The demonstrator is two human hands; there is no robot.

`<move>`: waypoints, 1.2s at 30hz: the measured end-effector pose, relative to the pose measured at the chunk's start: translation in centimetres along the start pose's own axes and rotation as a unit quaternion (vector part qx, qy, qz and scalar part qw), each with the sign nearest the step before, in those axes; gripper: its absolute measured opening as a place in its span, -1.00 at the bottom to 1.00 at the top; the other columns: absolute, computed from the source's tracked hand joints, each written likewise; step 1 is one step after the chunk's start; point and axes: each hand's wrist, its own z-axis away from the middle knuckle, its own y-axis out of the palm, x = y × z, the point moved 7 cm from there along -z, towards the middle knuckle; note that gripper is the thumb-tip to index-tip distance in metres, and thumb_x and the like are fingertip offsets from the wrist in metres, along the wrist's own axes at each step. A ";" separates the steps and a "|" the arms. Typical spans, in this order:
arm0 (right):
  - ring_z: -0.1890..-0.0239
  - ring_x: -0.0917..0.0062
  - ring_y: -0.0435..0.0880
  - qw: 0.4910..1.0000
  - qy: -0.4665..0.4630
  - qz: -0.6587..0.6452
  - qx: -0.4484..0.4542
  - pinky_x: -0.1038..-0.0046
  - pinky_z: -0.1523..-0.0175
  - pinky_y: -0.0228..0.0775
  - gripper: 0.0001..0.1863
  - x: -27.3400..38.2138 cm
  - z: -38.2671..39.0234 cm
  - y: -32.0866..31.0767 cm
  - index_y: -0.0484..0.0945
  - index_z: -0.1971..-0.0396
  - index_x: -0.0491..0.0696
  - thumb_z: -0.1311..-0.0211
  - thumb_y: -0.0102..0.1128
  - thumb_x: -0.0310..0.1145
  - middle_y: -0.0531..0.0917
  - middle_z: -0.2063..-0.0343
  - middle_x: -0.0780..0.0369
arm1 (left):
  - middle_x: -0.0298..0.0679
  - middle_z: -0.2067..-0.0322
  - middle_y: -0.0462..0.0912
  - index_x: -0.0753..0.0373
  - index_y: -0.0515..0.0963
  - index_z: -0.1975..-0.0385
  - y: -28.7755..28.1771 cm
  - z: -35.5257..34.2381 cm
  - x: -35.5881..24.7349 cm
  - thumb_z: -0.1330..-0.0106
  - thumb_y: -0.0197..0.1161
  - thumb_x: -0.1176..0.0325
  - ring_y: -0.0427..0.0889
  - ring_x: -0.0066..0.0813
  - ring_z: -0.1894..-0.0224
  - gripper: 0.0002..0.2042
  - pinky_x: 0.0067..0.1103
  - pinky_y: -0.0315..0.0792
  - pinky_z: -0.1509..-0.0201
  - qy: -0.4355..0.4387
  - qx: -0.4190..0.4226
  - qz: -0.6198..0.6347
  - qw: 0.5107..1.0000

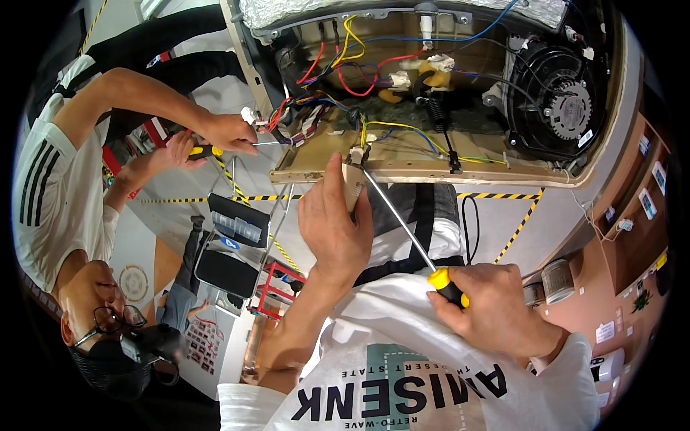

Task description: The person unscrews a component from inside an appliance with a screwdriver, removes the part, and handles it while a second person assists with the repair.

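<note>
My right hand [489, 305] is closed round the yellow-and-black handle of a long screwdriver [402, 223]. Its metal shaft slants up and left to the front edge of an opened appliance housing [424, 174], where the tip meets a small connector [357, 153] with yellow-green wires. There my left hand [334, 226] grips a small beige block-like part [353, 184], index finger stretched along one side and thumb on the other. Whether that part is fastened to the housing I cannot tell. The rest of my left fingers are partly hidden behind the hand.
Loose coloured wires [345, 65] and a round black motor [560, 108] fill the housing. At left, a co-worker's hands [215, 136] hold another yellow-and-black screwdriver [207, 151] near a wire bundle. Black chairs [226, 273] and a red frame [277, 287] stand beyond.
</note>
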 end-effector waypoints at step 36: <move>0.48 0.29 0.64 0.995 -0.022 0.075 0.063 0.30 0.36 0.34 -0.75 -2.6 -1.8 -4.0 0.67 0.43 -0.08 0.02 0.42 -0.22 0.64 0.60 0.19 | -0.04 0.20 0.59 0.39 0.26 -0.32 -0.1 -0.5 0.4 0.00 0.38 0.61 0.56 -0.08 0.23 -0.24 -0.31 0.39 0.13 0.022 0.016 0.046 0.999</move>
